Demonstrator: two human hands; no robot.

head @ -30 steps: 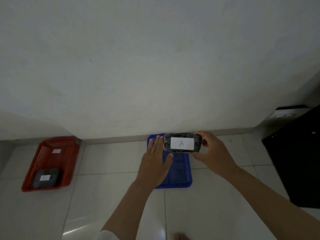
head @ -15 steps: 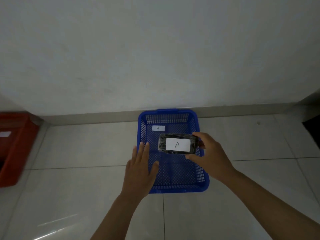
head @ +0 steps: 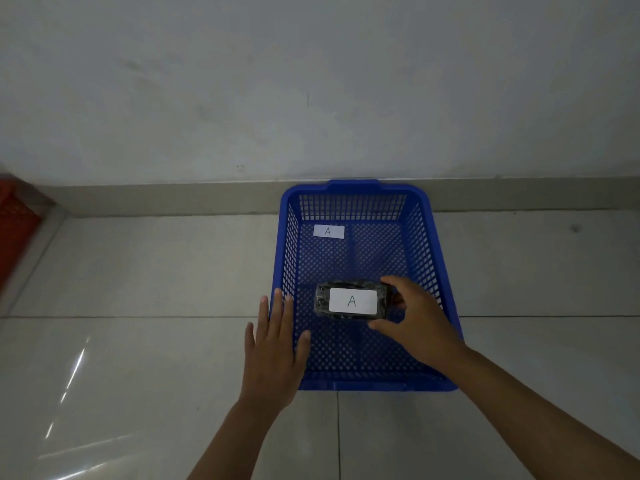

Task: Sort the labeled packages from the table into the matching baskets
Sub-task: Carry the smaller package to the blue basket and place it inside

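A blue mesh basket stands on the tiled floor against the wall, with a white label marked A on its bottom near the far left corner. My right hand grips a black wrapped package by its right end, inside the basket's near half. The package carries a white label marked A, facing up. Whether the package rests on the basket's bottom I cannot tell. My left hand hovers flat, fingers spread, over the basket's near left rim and holds nothing.
A red basket shows partly at the left edge, by the wall. A grey skirting runs along the wall behind the blue basket. Glossy floor tiles surround the basket on the left, right and near side.
The view has closed in on the blue basket and the red basket has slid out to the left. My right hand has lowered the A package into the basket. My left hand stays beside it.
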